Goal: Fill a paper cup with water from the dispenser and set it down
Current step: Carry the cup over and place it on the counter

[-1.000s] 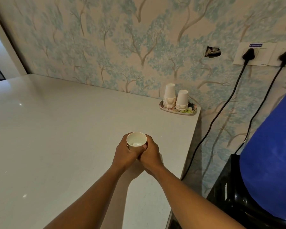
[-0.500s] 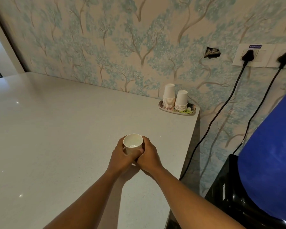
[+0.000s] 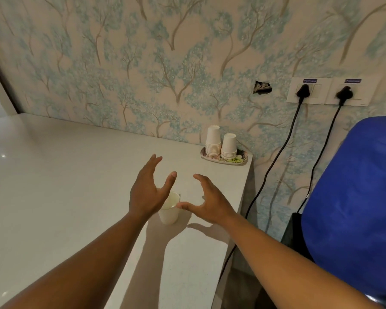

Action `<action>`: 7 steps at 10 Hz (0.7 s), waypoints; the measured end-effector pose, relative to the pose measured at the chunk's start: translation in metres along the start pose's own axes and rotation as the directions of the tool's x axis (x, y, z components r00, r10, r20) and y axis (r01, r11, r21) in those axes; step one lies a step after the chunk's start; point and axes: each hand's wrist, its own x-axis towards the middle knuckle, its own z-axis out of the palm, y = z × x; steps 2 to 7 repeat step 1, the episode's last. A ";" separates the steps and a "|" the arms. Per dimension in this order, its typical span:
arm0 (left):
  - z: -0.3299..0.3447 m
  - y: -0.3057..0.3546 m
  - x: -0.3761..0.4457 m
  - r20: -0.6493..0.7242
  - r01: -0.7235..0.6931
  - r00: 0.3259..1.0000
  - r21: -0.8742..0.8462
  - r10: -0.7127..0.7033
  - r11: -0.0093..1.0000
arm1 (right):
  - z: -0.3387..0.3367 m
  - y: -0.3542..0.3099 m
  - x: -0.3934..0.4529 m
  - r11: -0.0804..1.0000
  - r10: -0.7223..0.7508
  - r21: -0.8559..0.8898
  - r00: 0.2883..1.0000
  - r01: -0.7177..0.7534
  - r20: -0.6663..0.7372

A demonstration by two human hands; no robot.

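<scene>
A white paper cup [image 3: 170,210] stands upright on the white counter [image 3: 54,186], near its right edge. My left hand [image 3: 148,190] hovers just above and left of the cup, fingers spread, partly hiding its rim. My right hand [image 3: 206,201] is open to the cup's right, thumb tip close to the rim; I cannot tell if it touches. Neither hand holds the cup. The dispenser's blue bottle [image 3: 352,197] sits at the right on a black body [image 3: 295,237].
A small patterned tray [image 3: 241,161] with two stacks of upturned paper cups [image 3: 221,142] sits at the counter's back right corner. Two black cables [image 3: 274,161] hang from wall sockets [image 3: 325,91] between counter and dispenser. The wallpapered wall runs behind.
Both hands were wrapped around the cup; they lowered it to the counter, then let go and spread apart. The cup now stands on its own.
</scene>
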 end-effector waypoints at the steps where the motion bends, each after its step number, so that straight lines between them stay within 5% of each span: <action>1: 0.001 0.020 0.014 0.025 -0.085 0.996 0.083 0.083 0.993 | -0.020 0.000 0.003 0.997 -0.038 -0.067 0.997 0.033 -0.071; 7: 0.001 0.020 0.014 0.025 -0.085 0.996 0.083 0.083 0.993 | -0.020 0.000 0.003 0.997 -0.038 -0.067 0.997 0.033 -0.071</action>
